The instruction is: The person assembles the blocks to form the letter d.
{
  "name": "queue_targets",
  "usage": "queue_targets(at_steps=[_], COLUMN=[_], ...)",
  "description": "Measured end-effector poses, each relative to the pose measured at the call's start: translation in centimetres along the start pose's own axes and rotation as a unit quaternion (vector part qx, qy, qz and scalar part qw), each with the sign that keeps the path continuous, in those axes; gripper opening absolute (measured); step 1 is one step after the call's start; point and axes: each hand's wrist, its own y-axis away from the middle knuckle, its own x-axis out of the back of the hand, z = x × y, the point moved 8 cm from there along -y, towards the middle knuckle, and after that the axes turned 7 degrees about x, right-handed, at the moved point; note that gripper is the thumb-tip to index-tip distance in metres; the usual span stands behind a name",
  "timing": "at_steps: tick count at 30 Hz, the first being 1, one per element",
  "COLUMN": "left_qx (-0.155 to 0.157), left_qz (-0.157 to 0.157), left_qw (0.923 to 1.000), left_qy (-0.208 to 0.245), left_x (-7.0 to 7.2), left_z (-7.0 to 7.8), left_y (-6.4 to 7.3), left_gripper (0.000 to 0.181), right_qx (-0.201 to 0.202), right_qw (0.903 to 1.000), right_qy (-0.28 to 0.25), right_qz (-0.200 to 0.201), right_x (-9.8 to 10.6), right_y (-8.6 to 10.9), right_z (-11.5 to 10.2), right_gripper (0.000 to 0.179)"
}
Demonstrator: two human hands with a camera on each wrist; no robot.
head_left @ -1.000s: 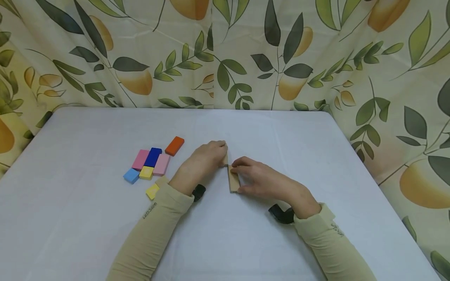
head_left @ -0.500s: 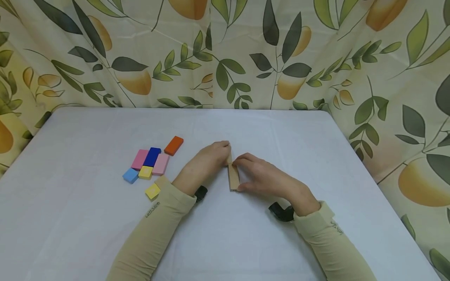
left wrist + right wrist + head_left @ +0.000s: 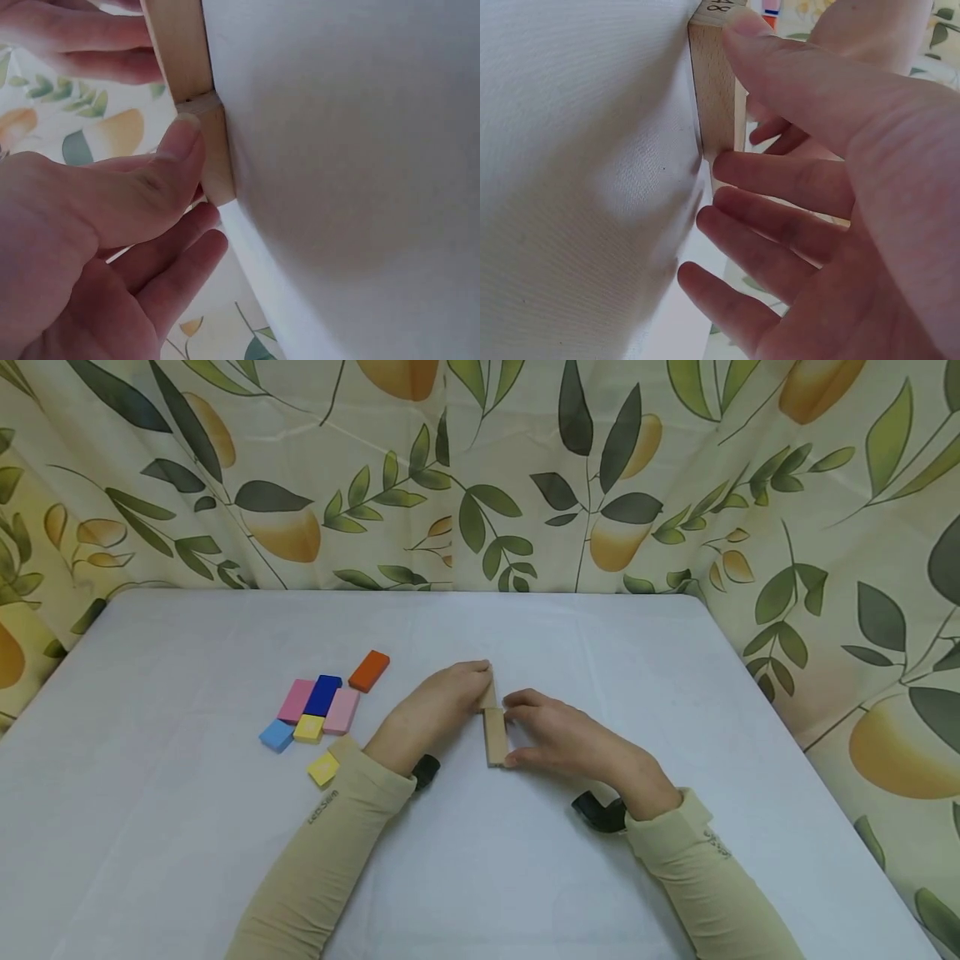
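Observation:
Two plain wooden blocks lie end to end in a line at the middle of the table. My left hand [image 3: 448, 689] pinches the far wooden block [image 3: 488, 692], thumb along one side in the left wrist view. My right hand [image 3: 566, 735] is at the near wooden block [image 3: 496, 737], thumb at its near end and index fingertip by its far end. Dark printed digits show on that block's end [image 3: 716, 9] in the right wrist view. The right hand's other fingers are spread apart. In the left wrist view the blocks' ends meet.
Left of the hands lie pink [image 3: 341, 711], dark blue [image 3: 323, 695], yellow [image 3: 309, 728] and light blue [image 3: 277, 736] blocks, grouped together. An orange block [image 3: 369, 671] lies behind them. Another yellow block [image 3: 323, 769] sits beside the left sleeve [image 3: 330, 852]. A patterned curtain [image 3: 510, 477] hangs behind the table.
My left hand has shifted slightly right with the far block. The right fingers have drawn back from the near block's top to its right side, and the two blocks stand more nearly in line.

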Motion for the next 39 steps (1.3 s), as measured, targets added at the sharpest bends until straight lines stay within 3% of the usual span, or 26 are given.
queue_targets(at_steps=[11, 16, 28, 39], left_qx=[-0.029, -0.043, -0.022, -0.039], left_qz=[0.021, 0.024, 0.0, -0.004], left_qw=[0.9992, 0.9988, 0.9997, 0.9986], left_qy=[-0.02, -0.003, -0.003, -0.036], left_x=[-0.2, -0.1, -0.2, -0.3], left_z=[0.8, 1.1, 0.8, 1.0], left_y=[0.0, 0.0, 0.0, -0.2], left_gripper=[0.017, 0.012, 0.012, 0.017], right_qx=[0.005, -0.003, 0.04, 0.051], right_qw=[0.9999, 1.0, 0.9992, 0.9983], right_qy=[0.009, 0.003, 0.006, -0.026], right_qz=[0.004, -0.002, -0.001, -0.009], right_x=[0.0, 0.0, 0.2, -0.1], right_y=[0.0, 0.0, -0.1, -0.1], right_z=[0.1, 0.2, -0.5, -0.3], right_gripper=[0.067, 0.073, 0.064, 0.059])
